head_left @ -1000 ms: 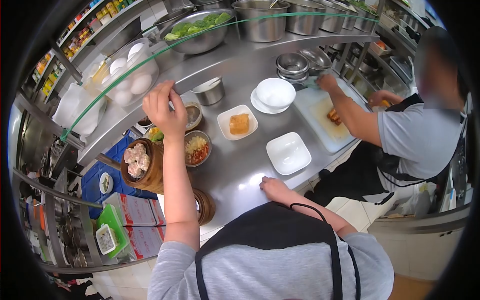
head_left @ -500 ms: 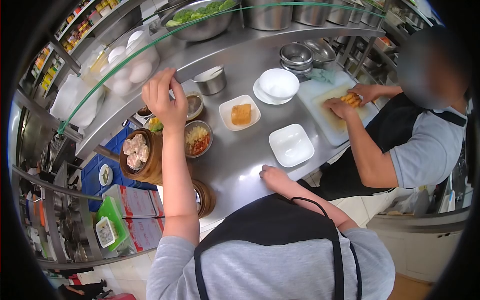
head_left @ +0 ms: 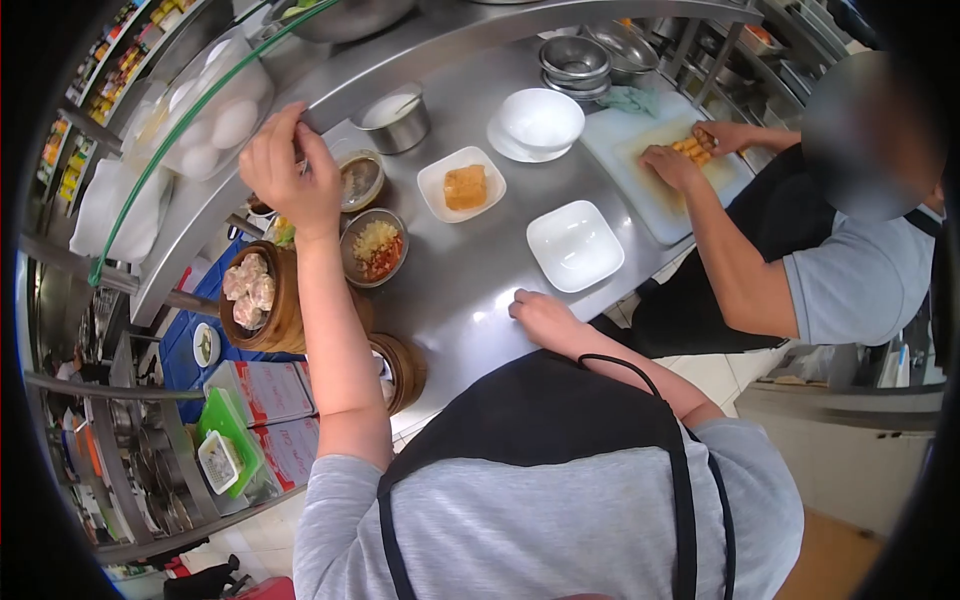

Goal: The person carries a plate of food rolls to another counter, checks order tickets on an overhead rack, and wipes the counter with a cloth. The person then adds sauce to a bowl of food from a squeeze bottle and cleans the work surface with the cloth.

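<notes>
white bowl: set upright on the desk [head_left: 460, 312], near its front edge and just beyond the right hand [head_left: 545, 318]
left hand: raised at the shelf edge [head_left: 420, 52], fingers bent and thumb apart; whether anything is pinched cannot be told
right hand: loosely curled at the desk's front edge; its palm is hidden, so a grip cannot be told
bowl risk: the white bowl [head_left: 575, 246] could be pushed over the edge if it were bumped by the right hand
forearm risk: the bamboo steamer [head_left: 268, 300] and topping bowl [head_left: 373, 248] lie close to the left forearm [head_left: 338, 330]; either could be tipped by a careless downward sweep
bowl direction: mouth faced upward; no front is shown; sides set askew to the desk edge
long axis: none clear, the outline being nearly square with 4 rounded corners
</notes>
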`<state>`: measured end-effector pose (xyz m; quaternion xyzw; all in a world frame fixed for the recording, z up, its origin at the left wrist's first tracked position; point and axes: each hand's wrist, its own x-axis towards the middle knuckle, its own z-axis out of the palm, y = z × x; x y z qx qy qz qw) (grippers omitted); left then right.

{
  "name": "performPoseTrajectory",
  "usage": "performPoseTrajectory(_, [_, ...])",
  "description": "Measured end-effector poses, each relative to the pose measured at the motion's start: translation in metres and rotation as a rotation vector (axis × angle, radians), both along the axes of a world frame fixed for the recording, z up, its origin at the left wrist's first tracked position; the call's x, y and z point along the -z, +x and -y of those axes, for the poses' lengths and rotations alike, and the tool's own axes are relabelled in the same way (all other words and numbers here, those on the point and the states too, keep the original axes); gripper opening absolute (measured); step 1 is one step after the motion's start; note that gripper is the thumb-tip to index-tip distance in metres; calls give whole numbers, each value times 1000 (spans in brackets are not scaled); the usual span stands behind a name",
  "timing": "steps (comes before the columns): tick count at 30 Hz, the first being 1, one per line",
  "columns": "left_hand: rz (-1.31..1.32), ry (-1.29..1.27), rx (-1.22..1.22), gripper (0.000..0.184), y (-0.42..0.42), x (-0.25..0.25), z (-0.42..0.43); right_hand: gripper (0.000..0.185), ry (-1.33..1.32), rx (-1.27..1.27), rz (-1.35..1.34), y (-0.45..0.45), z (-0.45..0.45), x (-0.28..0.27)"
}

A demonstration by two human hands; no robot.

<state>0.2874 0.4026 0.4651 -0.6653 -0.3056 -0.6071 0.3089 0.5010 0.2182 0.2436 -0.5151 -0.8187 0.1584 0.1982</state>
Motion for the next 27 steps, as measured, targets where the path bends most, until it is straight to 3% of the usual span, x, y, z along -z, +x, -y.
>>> performPoseTrajectory(5, [2, 29, -8, 22, 0, 2, -5, 8, -87, 28, 138, 1, -4, 44])
performPoseTrajectory(14, [-37, 104, 9, 22, -4, 3, -12, 8, -153, -62, -10, -4, 9, 18])
performPoseTrajectory(27, [-38, 155, 17, 21, -5, 3, -16, 8, -207, -88, 45, -3, 19, 23])
